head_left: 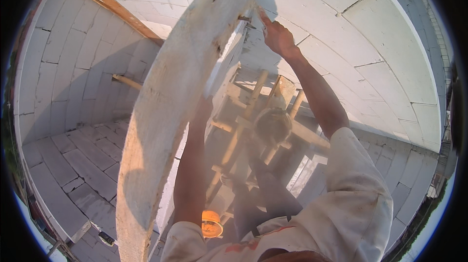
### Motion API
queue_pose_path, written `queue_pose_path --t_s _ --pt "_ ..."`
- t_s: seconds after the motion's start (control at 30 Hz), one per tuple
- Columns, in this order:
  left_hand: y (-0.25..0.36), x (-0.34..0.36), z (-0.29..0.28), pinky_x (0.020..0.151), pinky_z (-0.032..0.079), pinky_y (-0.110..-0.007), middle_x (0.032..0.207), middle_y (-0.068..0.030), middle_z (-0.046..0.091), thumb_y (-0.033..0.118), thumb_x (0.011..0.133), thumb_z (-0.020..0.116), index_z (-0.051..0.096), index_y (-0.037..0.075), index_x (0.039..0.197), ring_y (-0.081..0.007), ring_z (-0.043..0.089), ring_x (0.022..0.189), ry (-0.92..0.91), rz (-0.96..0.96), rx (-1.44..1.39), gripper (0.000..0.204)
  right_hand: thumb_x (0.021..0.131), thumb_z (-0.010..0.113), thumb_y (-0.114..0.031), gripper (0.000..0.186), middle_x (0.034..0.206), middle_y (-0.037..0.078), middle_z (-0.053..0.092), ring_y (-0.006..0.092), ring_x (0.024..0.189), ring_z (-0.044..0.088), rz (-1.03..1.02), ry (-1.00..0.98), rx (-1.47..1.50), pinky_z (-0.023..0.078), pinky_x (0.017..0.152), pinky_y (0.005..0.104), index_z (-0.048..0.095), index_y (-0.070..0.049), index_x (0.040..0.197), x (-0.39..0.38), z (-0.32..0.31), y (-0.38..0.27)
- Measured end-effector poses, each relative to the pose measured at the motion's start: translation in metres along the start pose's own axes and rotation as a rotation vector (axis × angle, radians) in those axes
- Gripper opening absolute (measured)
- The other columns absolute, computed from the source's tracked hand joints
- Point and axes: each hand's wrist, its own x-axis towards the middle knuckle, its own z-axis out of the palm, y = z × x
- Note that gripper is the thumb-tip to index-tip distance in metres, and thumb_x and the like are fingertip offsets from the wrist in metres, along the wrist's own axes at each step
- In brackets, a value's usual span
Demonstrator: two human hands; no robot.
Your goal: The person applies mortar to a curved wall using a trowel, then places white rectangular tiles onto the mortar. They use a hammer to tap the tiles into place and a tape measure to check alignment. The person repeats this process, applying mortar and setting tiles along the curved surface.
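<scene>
A long, pale, weathered board [161, 115] runs from the bottom of the head view to the top, its edge bowed by the lens. My right hand [278, 37] is raised at the board's upper right edge, index finger stretched toward it and the other fingers curled; whether it grips anything is unclear. Beside that finger, a small dark metal piece [243, 18] juts from the edge. My left hand [204, 107] reaches up at the board's right side, its fingers hidden behind it. White block walls [368, 42] rise around the board.
Below are wooden scaffold poles [253, 93], a grey bucket [273, 125] and my legs amid haze. An orange container [211, 223] sits low at centre. A wooden beam [107, 6] crosses the upper left. A block surface [68, 164] lies lower left, with a small dark tool [106, 237] near its edge.
</scene>
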Motion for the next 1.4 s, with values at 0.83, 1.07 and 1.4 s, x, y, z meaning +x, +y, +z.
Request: queue_pose_path --t_s 0.83,1.07,1.4 --pt "0.004 -0.003 -0.013 0.108 0.038 -0.052 0.150 -0.0153 0.043 0.036 0.082 0.084 0.017 0.025 0.166 -0.0342 0.046 0.134 0.085 0.032 0.116 0.108 0.102 0.056 -0.026 0.059 0.104 0.019 0.074 0.0383 0.096 0.073 -0.264 -0.009 -0.076 0.059 0.080 0.0520 0.037 -0.027 0.158 0.077 -0.021 0.012" --pt "0.002 -0.001 -0.011 0.107 0.040 -0.053 0.147 -0.0152 0.044 0.034 0.082 0.085 0.015 0.026 0.166 -0.0340 0.048 0.132 0.076 0.027 0.102 0.110 0.101 0.060 -0.024 0.040 0.112 0.012 0.075 0.0335 0.103 0.073 -0.333 -0.082 -0.240 0.060 0.082 0.0463 0.062 -0.020 0.141 0.154 -0.068 -0.097" --pt "-0.013 0.000 -0.002 0.105 0.041 -0.050 0.147 -0.0132 0.045 0.036 0.081 0.085 0.015 0.025 0.166 -0.0328 0.049 0.131 0.067 -0.036 0.127 0.111 0.082 0.078 -0.012 0.037 0.127 0.010 0.072 0.0276 0.113 0.071 -0.465 -0.158 -0.515 0.060 0.083 0.0393 0.075 -0.009 0.119 0.169 -0.031 -0.178"
